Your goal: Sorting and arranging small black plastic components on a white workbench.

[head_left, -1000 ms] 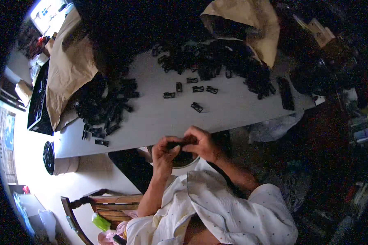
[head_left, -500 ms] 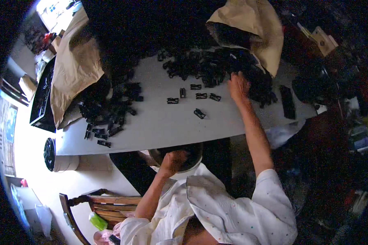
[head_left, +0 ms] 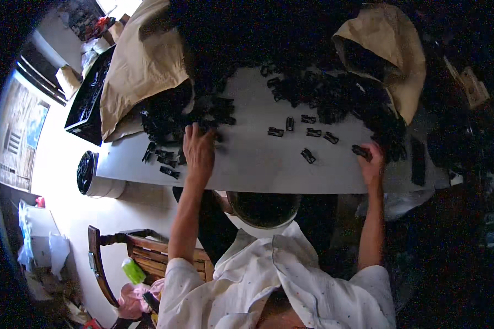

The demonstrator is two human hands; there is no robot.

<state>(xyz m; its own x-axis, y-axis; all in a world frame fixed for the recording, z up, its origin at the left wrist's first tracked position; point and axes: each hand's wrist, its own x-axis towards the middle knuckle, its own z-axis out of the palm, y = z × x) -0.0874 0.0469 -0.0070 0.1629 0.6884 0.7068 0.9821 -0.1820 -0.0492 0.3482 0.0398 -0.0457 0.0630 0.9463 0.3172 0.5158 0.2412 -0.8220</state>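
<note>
My left hand (head_left: 199, 151) reaches over the table to the near edge of the left pile of black plastic clips (head_left: 164, 118). Its fingers are parted, the tips among the dark pieces; nothing shows in its grasp. At the right, my right hand (head_left: 372, 163) pinches one small black clip (head_left: 360, 151) between thumb and fingers, just above the tabletop, near the right pile of clips (head_left: 335, 96). Several single clips (head_left: 308, 156) lie apart from one another on the grey-white table (head_left: 247, 164) between my hands.
Brown paper bags (head_left: 145, 71) (head_left: 403, 55) lie open behind the piles. A black crate (head_left: 90, 96) stands at the far left, a white bucket (head_left: 107, 185) below it. A round basin (head_left: 296, 216) sits between my knees, under the table edge. A wooden chair (head_left: 148, 257) stands lower left.
My left hand has risen from the basin to the left pile. My right hand has drawn back toward me from the right pile, now with a clip. The view has shifted.
</note>
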